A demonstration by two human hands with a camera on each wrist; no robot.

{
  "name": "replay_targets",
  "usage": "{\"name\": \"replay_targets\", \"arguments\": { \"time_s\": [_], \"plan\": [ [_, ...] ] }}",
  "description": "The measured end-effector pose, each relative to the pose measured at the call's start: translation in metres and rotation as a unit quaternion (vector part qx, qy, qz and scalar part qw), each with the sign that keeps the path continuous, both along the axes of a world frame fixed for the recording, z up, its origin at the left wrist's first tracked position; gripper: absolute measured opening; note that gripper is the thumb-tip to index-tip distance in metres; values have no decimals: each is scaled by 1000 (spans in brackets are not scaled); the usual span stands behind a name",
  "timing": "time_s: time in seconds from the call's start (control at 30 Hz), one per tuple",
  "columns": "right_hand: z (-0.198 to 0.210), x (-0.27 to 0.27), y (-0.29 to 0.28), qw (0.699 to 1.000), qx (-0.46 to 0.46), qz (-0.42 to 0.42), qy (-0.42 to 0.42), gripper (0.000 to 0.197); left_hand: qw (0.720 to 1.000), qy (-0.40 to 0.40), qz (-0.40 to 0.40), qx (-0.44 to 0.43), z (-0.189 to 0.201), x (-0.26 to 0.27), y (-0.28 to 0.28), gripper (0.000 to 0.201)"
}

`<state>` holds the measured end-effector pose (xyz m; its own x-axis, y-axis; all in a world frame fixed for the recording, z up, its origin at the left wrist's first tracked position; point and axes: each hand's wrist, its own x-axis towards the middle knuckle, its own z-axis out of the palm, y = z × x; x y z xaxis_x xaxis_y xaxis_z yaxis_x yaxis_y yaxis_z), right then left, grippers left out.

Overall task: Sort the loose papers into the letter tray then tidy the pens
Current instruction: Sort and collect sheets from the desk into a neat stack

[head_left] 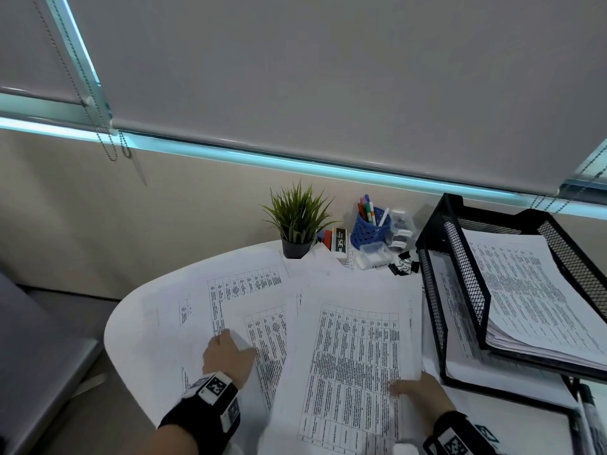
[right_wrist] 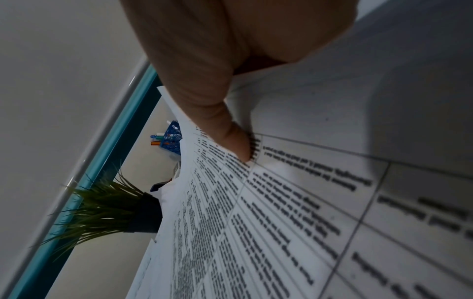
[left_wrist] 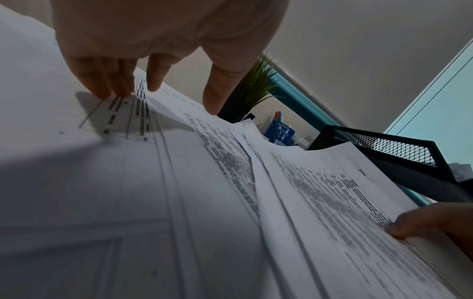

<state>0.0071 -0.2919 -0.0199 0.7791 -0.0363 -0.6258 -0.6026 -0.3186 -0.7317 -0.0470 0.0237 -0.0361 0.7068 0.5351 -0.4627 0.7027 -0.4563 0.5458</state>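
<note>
We are working at a round white table (head_left: 131, 336) covered with loose papers (head_left: 249, 290) printed with tables. Our left hand (head_left: 226, 356) is resting on the left part of the spread; in the left wrist view its fingertips (left_wrist: 112, 89) are pinching up a small fold of one sheet while the thumb (left_wrist: 217, 95) is standing apart above the pages. Our right hand (head_left: 417, 389) is gripping the right edge of the upper stack (head_left: 354, 362), with the thumb (right_wrist: 230, 133) pressing on the printed face; the other fingers are hidden under the sheets. That stack is lying just beside the black mesh letter tray (head_left: 437, 290), which is standing at the right of the table and is already holding papers on both levels. The pens (head_left: 369, 210) are standing upright in a blue cup (head_left: 369, 233) at the far edge, next to a small potted plant (head_left: 297, 221). Black binder clips (head_left: 404, 264) are lying between the cup and the tray.
</note>
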Motion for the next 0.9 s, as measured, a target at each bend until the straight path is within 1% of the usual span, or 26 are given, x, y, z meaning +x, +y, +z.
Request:
{"name": "replay_targets", "arguments": {
  "time_s": [0.03,0.13,0.17,0.23,0.3,0.33,0.37,0.4,0.43,0.47,0.5,0.53,0.57,0.6,0.63,0.67,0.7,0.73,0.83,0.9],
  "plan": [
    [2,0,0,1000,7,2,0,14,1000,0,-5,-22,0,2,-1,75],
    [-2,4,2,1000,12,15,19,42,995,-20,17,-97,0,9,-2,66],
    [-5,5,3,999,21,20,23,48,994,-23,13,-103,1,11,-3,58],
    [-4,6,9,999,27,24,35,47,994,-30,-11,-107,-1,14,-7,37],
    [-3,5,16,998,27,39,47,49,992,-35,-50,-114,-2,15,-15,24],
    [-4,4,19,997,19,40,56,57,990,-39,-71,-118,-3,16,-19,19],
    [-4,4,20,997,16,51,60,67,988,-31,-95,-120,1,15,-24,9],
    [-8,5,19,997,13,46,62,69,986,-33,-109,-120,4,16,-27,19],
    [-7,4,19,997,15,40,63,59,985,-35,-116,-120,6,17,-29,32],
    [-6,4,18,998,11,32,59,48,985,-43,-111,-126,8,18,-29,36],
    [-6,5,16,998,7,24,55,47,988,-48,-102,-110,8,18,-27,30],
    [-2,5,15,999,-6,21,49,50,991,-45,-89,-93,10,17,-23,13],
    [-1,6,12,999,-2,15,42,49,996,-33,-65,-60,10,16,-18,21],
    [-1,7,7,999,-2,15,31,41,999,-19,-36,-22,9,16,-14,44],
    [0,8,3,999,9,14,27,31,1000,-3,1,-1,9,15,-8,58],
    [2,7,-1,1000,12,6,19,28,999,5,34,16,7,13,-1,64],
    [2,8,-6,999,30,-5,21,31,998,23,56,29,7,12,5,67],
    [1,8,-9,998,54,-18,12,41,996,33,73,33,4,12,12,67],
    [-3,8,-18,992,113,-54,-5,74,992,64,105,24,-1,15,27,68],
    [-8,9,-21,990,121,-77,-13,104,991,70,116,22,-2,19,32,69]
  ]
}}
